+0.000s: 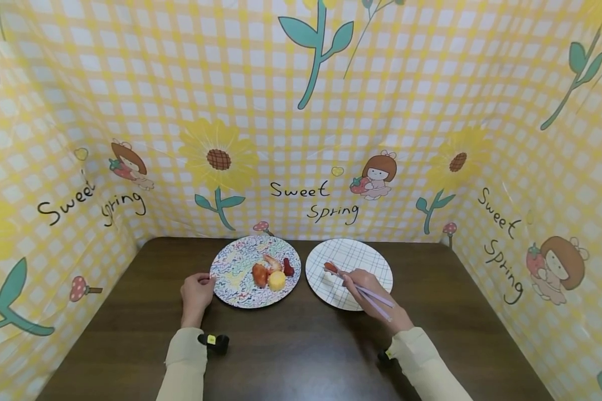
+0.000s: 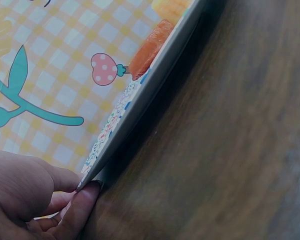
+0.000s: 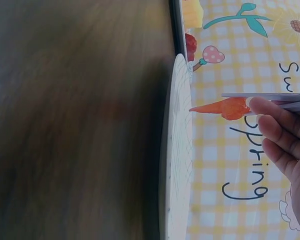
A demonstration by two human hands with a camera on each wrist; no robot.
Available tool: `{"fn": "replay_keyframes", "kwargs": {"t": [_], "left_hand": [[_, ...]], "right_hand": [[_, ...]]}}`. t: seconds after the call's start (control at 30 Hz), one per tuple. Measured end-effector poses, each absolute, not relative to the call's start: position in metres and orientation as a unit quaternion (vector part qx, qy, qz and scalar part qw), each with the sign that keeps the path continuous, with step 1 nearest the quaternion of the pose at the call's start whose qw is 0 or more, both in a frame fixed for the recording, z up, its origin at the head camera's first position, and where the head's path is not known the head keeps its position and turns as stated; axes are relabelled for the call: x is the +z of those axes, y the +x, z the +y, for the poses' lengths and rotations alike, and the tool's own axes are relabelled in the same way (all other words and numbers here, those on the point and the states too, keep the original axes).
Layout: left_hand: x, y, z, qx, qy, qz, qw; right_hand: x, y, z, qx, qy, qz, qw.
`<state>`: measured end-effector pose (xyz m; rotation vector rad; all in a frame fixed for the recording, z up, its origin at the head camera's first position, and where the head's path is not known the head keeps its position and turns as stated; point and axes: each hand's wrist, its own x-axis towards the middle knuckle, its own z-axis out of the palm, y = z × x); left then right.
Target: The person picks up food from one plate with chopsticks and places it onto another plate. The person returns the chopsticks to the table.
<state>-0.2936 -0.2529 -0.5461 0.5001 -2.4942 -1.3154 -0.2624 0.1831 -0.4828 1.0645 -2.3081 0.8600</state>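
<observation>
My left hand (image 1: pixel 197 294) pinches the left rim of a multicoloured patterned plate (image 1: pixel 231 281); the left wrist view shows thumb and fingers on the plate's edge (image 2: pixel 120 122). On that plate lie a browned chicken piece (image 1: pixel 260 274), a shrimp-like piece (image 1: pixel 272 262), a yellow round piece (image 1: pixel 277 281) and a dark red piece (image 1: pixel 288 267). My right hand (image 1: pixel 373 295) holds light purple chopsticks (image 1: pixel 378 303) over a white plate with a line grid (image 1: pixel 351 250). Between the chopstick tips is an orange-red food piece (image 3: pixel 232 108), pointed at one end and above the plate (image 3: pixel 177 150).
Both plates stand side by side on a dark brown wooden table (image 1: pixel 281 345), near its back edge. A yellow checked cloth (image 1: pixel 301 139) with flowers and lettering hangs at the back and both sides. A small white patch (image 1: pixel 329 278) shows on the grid plate, its nature unclear.
</observation>
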Motion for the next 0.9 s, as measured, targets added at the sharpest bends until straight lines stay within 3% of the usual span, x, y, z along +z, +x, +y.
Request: {"fn": "replay_keyframes", "kwargs": {"t": [0.9], "left_hand": [[-0.546,-0.292,-0.252,-0.453,0.178,-0.863,0.138]], "right_hand": [[-0.481,-0.274,0.145,0.286,0.444,-0.820,0.223]]}}
